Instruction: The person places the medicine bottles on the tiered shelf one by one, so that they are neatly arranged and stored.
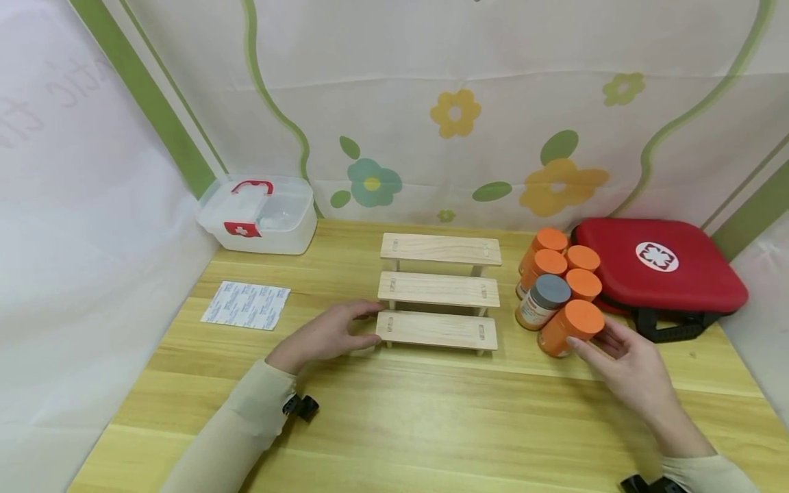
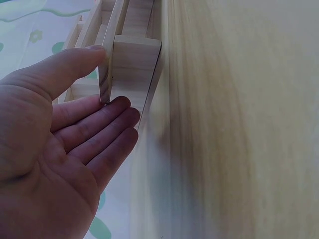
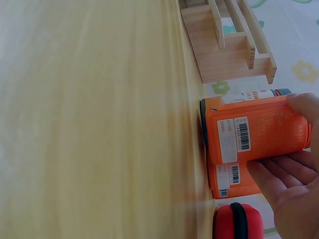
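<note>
A three-tier wooden step shelf (image 1: 436, 330) stands mid-table. My left hand (image 1: 333, 332) is at the left end of its lowest board, thumb at the front edge and index finger toward the back. In the left wrist view, thumb and index finger span the board's end (image 2: 105, 79), the other fingers extended beside the side panel. On the right, my right hand (image 1: 635, 366) holds the nearest orange bottle (image 1: 557, 335), thumb on its near side and fingers behind. Tight against it are a grey-capped bottle (image 1: 539, 305) and several orange-capped bottles (image 1: 550, 263).
Behind the right hand lies a red first-aid case (image 1: 672, 274) with a black handle (image 1: 672, 332). A clear plastic first-aid box (image 1: 277, 233) stands at the back left, a printed white packet (image 1: 246, 305) in front of it. A flowered curtain (image 1: 394, 109) borders the table's back.
</note>
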Available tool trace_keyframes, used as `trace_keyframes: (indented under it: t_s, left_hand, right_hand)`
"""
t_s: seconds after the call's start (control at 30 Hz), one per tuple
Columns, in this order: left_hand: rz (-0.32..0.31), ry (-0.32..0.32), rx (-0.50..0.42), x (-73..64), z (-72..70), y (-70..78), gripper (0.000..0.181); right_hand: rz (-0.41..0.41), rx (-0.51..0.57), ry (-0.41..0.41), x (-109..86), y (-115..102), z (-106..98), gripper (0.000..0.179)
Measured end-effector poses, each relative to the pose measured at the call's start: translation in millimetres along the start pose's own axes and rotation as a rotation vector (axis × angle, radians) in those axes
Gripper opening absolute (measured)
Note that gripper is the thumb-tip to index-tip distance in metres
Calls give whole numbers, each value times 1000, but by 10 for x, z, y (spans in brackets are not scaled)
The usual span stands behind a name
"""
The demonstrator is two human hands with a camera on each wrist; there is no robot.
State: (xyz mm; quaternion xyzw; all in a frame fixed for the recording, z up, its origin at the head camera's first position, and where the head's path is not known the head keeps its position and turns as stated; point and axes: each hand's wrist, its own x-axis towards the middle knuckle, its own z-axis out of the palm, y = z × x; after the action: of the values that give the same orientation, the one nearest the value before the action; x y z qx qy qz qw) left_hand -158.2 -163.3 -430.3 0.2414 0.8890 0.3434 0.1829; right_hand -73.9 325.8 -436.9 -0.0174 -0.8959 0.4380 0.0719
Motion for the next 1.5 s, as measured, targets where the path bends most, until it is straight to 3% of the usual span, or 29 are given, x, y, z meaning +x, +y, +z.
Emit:
trace_keyframes:
  t_s: [0.23, 0.6, 1.17, 1.5]
  left_hand:
    - [-1, -1, 5, 0, 2, -7, 63]
    - [-3, -5, -6, 7, -3, 7, 62]
    - [1, -6, -13, 5, -4, -1, 62]
    - [-5, -2, -10, 5, -1, 11, 63]
  right_hand:
    - [-22, 18, 41, -43, -55, -22, 65]
    - [-135, 17, 113, -109, -137, -24, 64]
    - [-194, -7, 132, -143, -313, -46, 62]
    - [-275, 48, 137, -119, -382, 4, 62]
